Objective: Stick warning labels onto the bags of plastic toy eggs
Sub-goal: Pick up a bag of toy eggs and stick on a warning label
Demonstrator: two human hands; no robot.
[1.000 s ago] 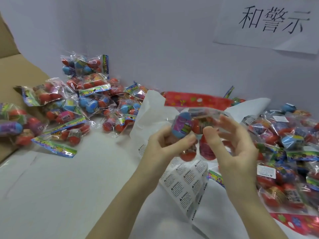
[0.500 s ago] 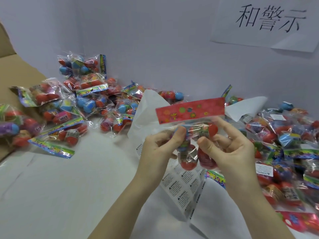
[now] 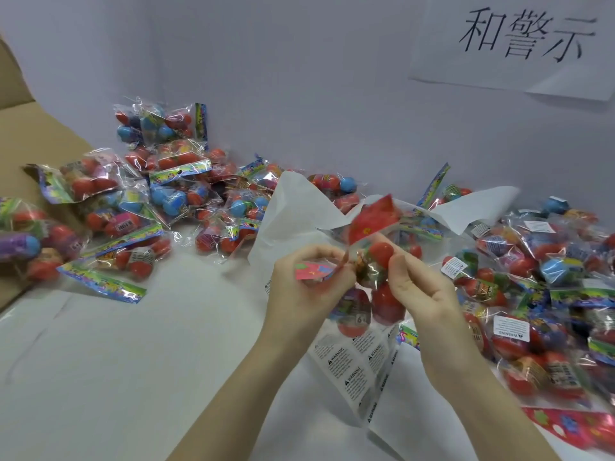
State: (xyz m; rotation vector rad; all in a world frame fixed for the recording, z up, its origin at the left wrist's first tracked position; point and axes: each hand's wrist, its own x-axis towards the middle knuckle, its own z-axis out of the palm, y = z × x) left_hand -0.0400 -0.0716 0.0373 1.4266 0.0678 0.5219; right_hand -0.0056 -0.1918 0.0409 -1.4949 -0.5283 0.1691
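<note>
Surface: a white table is seen under both hands, with a cardboard box far to the left.
Wall: a paper sign is hung above and right of the hands.
Left hand: fingers are curled, pinching the bag by its red top card.
Right hand: the same bag is pinched between thumb and fingertips.
Bag: held up between the hands, above the label sheet.
Piles: unlabelled bags lie left, labelled bags right.

Plain white wall at the far side, paper sign with black characters stuck top right. White tabletop near; brown cardboard far left.
</note>
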